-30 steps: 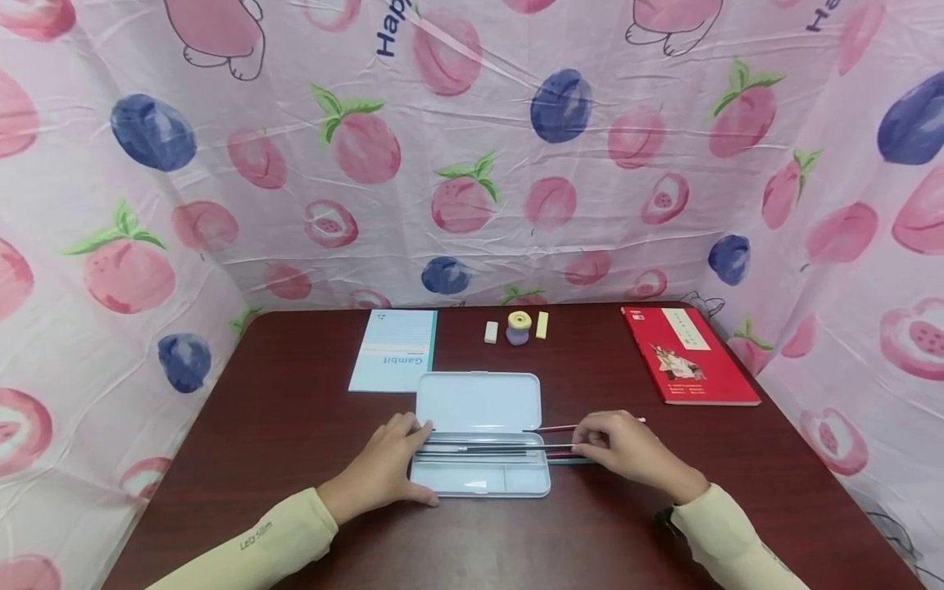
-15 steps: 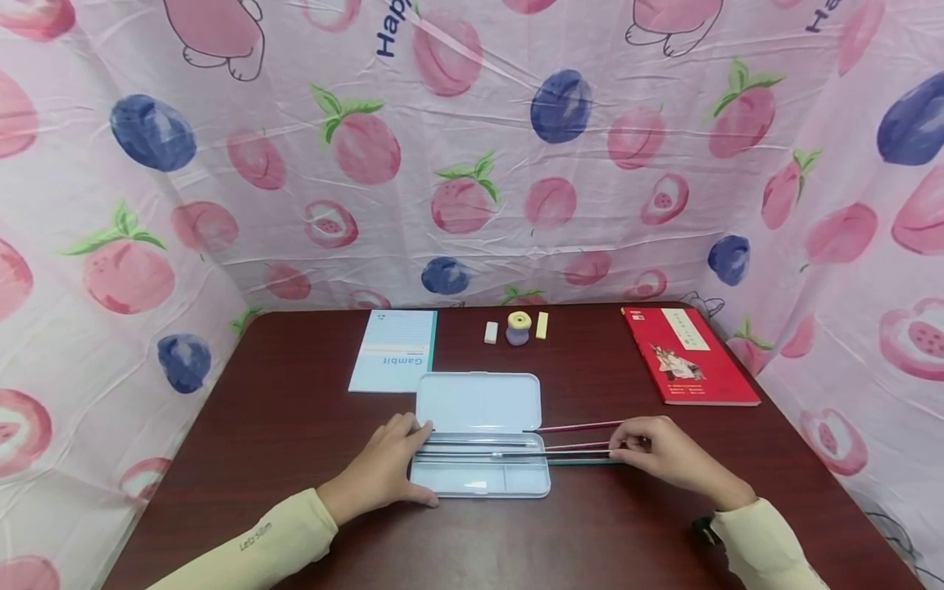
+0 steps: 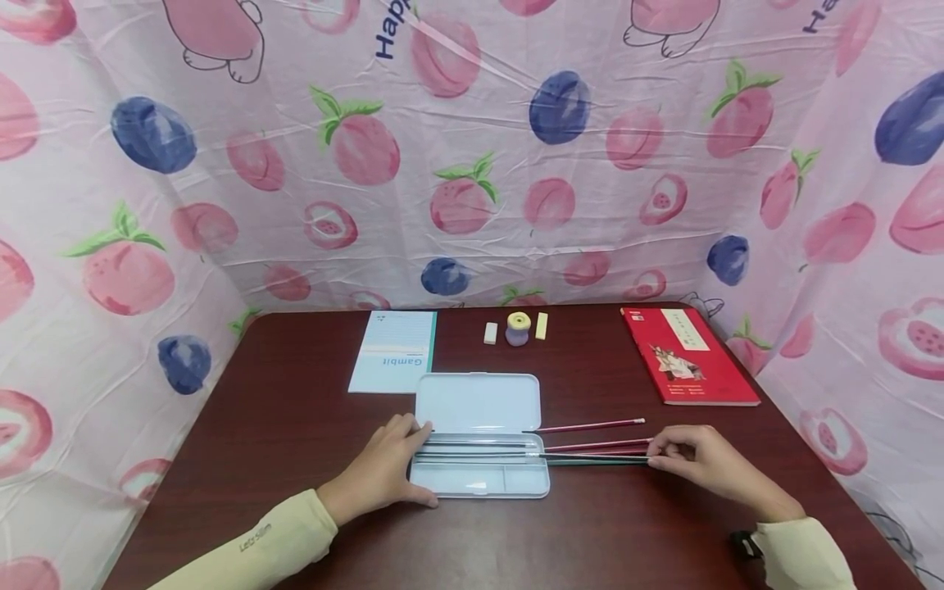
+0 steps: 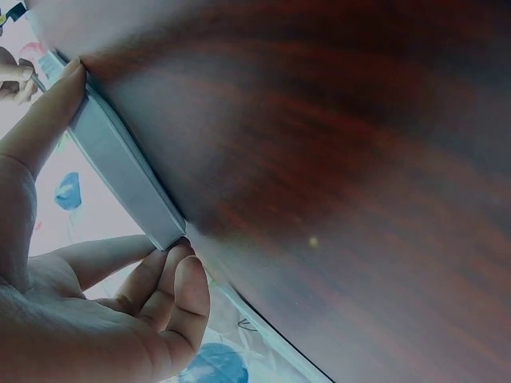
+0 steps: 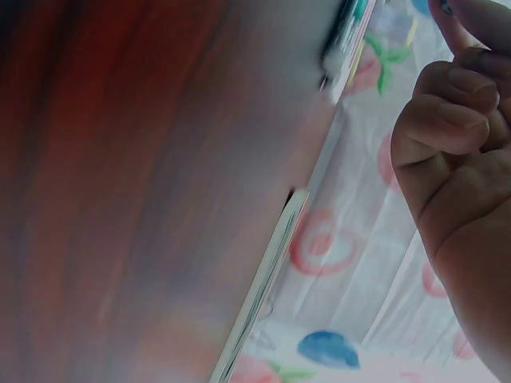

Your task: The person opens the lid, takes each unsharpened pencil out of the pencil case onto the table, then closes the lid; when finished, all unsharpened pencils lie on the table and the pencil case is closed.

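Note:
An open light-blue pencil case (image 3: 527, 493) lies at the middle of the table, lid folded back. My left hand (image 3: 379, 463) holds its left end, thumb at the near edge and fingers at the far side. In the left wrist view, the thumb and fingers of the left hand (image 4: 104, 295) span the case's end (image 4: 128, 175). My right hand (image 3: 696, 463) pinches the right end of a dark pencil (image 3: 601, 456), whose other end lies over the case's right side. A dark red pencil (image 3: 590, 426) and several others stick out rightward. The right wrist view shows curled fingers (image 5: 455, 120).
A light-blue notebook (image 3: 394, 352) lies behind the case. At the back stand a white eraser (image 3: 490, 333), a yellow-and-purple round item (image 3: 519, 329) and a pale yellow strip (image 3: 542, 326). A red book (image 3: 689, 356) lies at the right. Patterned cloth (image 3: 472, 164) surrounds the table.
My right hand has moved rightward, drawing the dark pencil along so that more of it sticks out past the case. The left hand and the case have stayed put.

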A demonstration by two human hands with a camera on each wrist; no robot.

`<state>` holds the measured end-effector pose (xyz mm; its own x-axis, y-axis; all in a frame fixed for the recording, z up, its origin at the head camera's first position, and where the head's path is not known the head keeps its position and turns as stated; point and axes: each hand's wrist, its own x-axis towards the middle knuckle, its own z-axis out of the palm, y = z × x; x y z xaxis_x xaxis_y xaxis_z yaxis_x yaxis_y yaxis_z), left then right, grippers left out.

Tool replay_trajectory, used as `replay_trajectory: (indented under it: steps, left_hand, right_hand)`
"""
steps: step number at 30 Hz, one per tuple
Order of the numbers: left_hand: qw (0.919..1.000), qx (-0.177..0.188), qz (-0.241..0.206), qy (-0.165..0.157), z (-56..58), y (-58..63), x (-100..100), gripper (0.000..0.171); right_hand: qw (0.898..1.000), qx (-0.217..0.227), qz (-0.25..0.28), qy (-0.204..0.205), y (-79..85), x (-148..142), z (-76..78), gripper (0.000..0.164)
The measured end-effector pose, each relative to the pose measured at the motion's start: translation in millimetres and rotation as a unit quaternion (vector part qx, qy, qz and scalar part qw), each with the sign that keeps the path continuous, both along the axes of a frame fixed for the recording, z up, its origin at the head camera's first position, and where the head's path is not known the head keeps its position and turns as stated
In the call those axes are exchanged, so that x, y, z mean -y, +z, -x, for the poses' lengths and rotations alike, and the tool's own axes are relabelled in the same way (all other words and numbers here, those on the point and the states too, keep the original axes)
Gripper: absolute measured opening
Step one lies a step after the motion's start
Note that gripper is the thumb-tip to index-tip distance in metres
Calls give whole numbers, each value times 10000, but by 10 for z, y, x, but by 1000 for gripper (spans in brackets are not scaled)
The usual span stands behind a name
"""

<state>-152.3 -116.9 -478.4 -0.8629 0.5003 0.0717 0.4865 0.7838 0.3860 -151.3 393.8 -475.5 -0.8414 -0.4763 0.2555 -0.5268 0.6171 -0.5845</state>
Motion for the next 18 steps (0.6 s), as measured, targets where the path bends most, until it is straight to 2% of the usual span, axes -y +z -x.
replay_trajectory:
  steps: [8,13,18]
  left_hand:
    - [10000,-25,-27,-11,0,-14,6,110]
    - [10000,-26,-49,-28,4,-18,6,110]
    - [10000,-20,-47,-25,3,-14,5,110]
  right_hand:
    - [9996,-124,130,-210,-57,-266,-45,31]
    - [9993,-62,140,-328,-77,-369,-72,31]
    - [9998,-25,103,-172,-66,-399,-71,30]
